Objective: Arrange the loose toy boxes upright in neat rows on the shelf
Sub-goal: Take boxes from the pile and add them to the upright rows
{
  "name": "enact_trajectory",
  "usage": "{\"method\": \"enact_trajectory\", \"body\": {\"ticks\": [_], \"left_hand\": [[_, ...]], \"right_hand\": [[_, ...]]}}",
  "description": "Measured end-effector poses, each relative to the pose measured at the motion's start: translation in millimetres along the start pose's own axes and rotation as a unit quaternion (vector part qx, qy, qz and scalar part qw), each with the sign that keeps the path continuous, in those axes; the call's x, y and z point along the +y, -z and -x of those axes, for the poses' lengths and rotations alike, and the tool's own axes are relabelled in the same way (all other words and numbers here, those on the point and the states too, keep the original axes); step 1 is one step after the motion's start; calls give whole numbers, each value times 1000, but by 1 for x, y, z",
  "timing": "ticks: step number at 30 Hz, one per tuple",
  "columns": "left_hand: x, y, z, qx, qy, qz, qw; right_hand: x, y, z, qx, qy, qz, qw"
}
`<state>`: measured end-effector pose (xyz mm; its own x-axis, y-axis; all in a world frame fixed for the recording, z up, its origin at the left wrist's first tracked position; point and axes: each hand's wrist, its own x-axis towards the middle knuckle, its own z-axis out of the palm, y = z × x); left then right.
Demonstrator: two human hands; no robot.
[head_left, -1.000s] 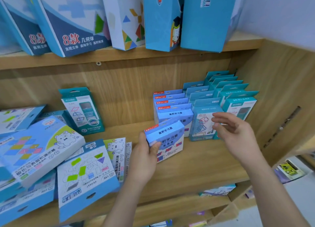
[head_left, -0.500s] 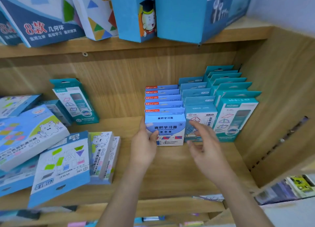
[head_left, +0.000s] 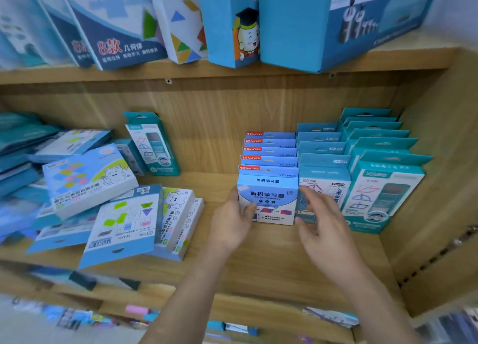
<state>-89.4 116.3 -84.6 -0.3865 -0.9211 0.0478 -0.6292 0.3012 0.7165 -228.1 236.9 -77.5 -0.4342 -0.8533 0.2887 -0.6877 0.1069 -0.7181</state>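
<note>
On the shelf (head_left: 258, 255), mid-frame, the blue box (head_left: 271, 201) stands upright at the front of its row (head_left: 269, 151). The left hand (head_left: 232, 222) grips its left edge; the right hand (head_left: 323, 230), loosely spread, holds nothing. I would push it back flush, squarely.

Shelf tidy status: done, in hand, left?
Done: three upright rows on the right of the wooden shelf: light-blue red-label boxes, mid-blue hang-tab boxes, teal hang-tab boxes. In hand: the left hand grips the front light-blue box, upright at its row's front; the right hand is open beside it. Left: the pile of blue-and-white boxes lying flat on the left, plus one teal box leaning on the back panel.
</note>
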Motion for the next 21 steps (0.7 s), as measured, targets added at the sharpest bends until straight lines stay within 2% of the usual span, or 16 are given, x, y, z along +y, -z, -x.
{"method": "enact_trajectory", "body": {"ticks": [4, 9, 16, 21], "left_hand": [[-2, 18, 18, 56, -11, -26, 998], [-1, 65, 38, 142, -76, -20, 987], [-14, 150, 39, 204, -120, -62, 970], [-41, 211, 23, 213, -100, -102, 967]], "right_hand": [[-11, 8, -3, 30, 29, -13, 999], [-38, 7, -14, 73, 81, -56, 992], [-81, -18, -36, 25, 99, -140, 985], [-116, -48, -53, -11, 106, -151, 983]]}}
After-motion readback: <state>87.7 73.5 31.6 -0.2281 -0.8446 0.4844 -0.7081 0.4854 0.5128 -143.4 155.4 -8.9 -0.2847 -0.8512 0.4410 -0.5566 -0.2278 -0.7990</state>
